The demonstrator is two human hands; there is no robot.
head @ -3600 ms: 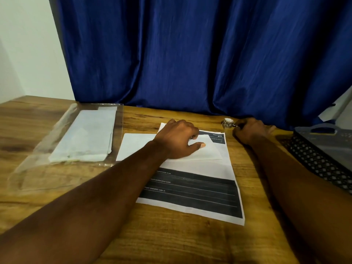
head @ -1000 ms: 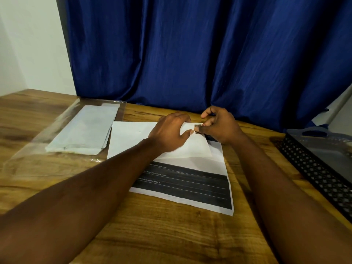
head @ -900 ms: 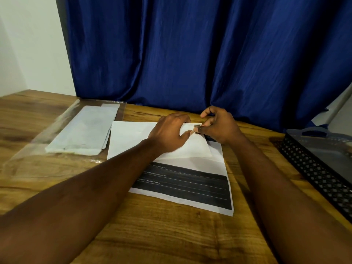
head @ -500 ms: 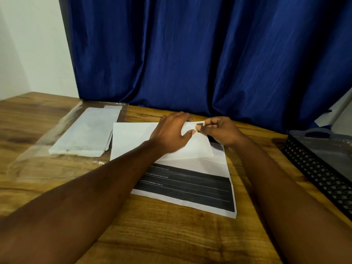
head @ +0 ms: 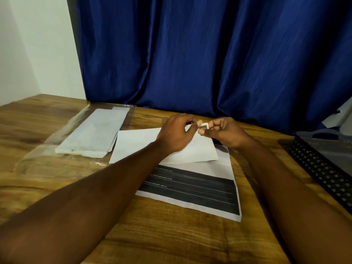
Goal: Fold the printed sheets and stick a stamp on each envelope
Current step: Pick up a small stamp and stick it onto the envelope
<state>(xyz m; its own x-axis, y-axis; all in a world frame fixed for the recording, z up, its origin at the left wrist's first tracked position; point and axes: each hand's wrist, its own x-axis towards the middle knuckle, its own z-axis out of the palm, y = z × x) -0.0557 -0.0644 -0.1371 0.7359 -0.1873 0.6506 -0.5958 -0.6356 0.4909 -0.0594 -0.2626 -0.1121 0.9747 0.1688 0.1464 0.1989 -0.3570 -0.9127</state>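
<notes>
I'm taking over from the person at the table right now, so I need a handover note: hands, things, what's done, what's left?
Left hand and right hand: both pinch the small stamp between their fingertips, over the far right corner of the envelope.
Envelope: lies flat across the top of the printed sheet; no stamp shows on it.
Printed sheet: flat on the table, unfolded.
White pack in clear wrap: left of the envelope.
Done: stamp in hand.
Left: stick it on the envelope, fold the sheet.
</notes>
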